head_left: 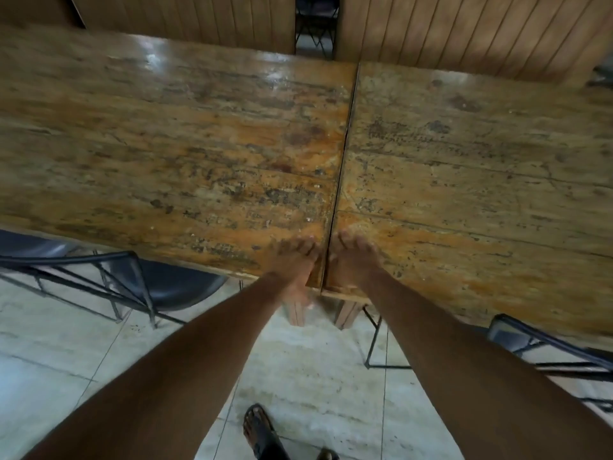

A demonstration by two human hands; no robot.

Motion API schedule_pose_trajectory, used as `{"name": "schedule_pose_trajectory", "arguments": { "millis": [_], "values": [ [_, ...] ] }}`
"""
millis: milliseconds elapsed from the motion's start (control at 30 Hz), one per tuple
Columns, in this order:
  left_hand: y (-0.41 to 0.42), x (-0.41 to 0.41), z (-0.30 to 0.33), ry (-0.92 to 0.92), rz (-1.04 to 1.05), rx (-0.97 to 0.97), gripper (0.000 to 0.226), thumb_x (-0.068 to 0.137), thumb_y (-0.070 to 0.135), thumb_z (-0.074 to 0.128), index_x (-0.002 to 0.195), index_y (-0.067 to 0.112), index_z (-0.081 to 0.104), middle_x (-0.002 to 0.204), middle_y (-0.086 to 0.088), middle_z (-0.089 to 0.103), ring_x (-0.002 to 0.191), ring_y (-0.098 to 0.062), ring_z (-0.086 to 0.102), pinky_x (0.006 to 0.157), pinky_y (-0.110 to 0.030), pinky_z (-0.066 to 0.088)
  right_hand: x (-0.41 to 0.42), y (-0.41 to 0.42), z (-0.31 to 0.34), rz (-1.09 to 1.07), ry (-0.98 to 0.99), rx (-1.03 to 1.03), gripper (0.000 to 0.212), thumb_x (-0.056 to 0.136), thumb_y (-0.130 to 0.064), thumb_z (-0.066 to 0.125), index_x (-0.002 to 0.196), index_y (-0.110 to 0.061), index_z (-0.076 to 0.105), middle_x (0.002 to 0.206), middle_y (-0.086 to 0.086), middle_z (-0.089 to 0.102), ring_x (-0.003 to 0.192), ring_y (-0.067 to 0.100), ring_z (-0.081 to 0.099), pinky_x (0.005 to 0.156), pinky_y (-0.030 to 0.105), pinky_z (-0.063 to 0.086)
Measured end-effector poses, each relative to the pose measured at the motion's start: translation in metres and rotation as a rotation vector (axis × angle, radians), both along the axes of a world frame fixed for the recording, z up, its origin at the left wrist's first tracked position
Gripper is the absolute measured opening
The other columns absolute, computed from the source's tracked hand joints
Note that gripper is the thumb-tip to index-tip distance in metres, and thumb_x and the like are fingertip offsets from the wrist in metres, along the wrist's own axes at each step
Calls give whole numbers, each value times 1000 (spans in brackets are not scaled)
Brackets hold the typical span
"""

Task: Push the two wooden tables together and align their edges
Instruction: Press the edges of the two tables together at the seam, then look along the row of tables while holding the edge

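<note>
Two worn wooden tables stand side by side, the left table (166,144) and the right table (481,167), with only a thin dark seam between them. My left hand (293,263) lies on the left table's near corner, fingers on top and thumb over the front edge. My right hand (353,260) rests on the right table's near corner, just across the seam. The right table's near and far edges sit slightly lower in the view than the left table's. The picture is blurred around the hands.
A dark chair (139,287) is tucked under the left table, another chair (547,346) under the right. Wooden panelled partitions (447,31) stand behind the tables with a gap between them. Tiled floor and my sandalled foot (262,433) are below.
</note>
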State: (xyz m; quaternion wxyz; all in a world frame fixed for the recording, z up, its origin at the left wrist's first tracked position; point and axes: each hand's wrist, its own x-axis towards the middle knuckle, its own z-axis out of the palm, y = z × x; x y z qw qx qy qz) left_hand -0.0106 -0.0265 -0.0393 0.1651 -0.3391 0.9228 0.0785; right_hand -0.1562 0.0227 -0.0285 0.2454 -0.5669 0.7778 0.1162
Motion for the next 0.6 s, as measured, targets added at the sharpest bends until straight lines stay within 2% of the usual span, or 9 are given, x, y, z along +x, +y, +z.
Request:
{"name": "schedule_pose_trajectory", "arguments": {
  "millis": [100,200,333,467,600],
  "values": [
    [-7,27,27,41,-8,-40,113,74,49,80,156,15,9,166,-15,6,150,-44,6,121,-59,12,25,8,36,49,1,-57,69,104,-37,33,159,-16,-4,168,7,-8,151,46,-7,122,60,4],
    [-18,64,60,82,13,-132,90,86,54,64,153,11,22,163,-16,21,146,-40,24,119,-57,21,53,5,72,149,56,-117,73,102,-37,40,159,-14,0,168,10,-5,151,45,-5,121,63,3],
    [-41,123,109,133,59,-226,90,93,55,52,157,13,3,167,-16,1,151,-41,3,120,-59,10,101,-22,124,167,66,-227,74,100,-39,45,158,-15,8,168,12,4,151,46,5,120,62,12],
    [-74,215,168,195,164,-320,81,97,47,48,157,14,5,167,-12,2,151,-40,2,119,-59,10,188,-67,187,289,18,-361,74,99,-44,47,158,-18,11,167,10,10,151,44,10,117,59,19],
    [-102,326,208,196,258,-417,77,99,49,39,157,12,5,167,-13,-8,152,-39,0,120,-59,7,294,-111,227,449,1,-437,75,99,-49,46,158,-21,10,168,7,9,151,40,11,118,57,19]
  ]
}}
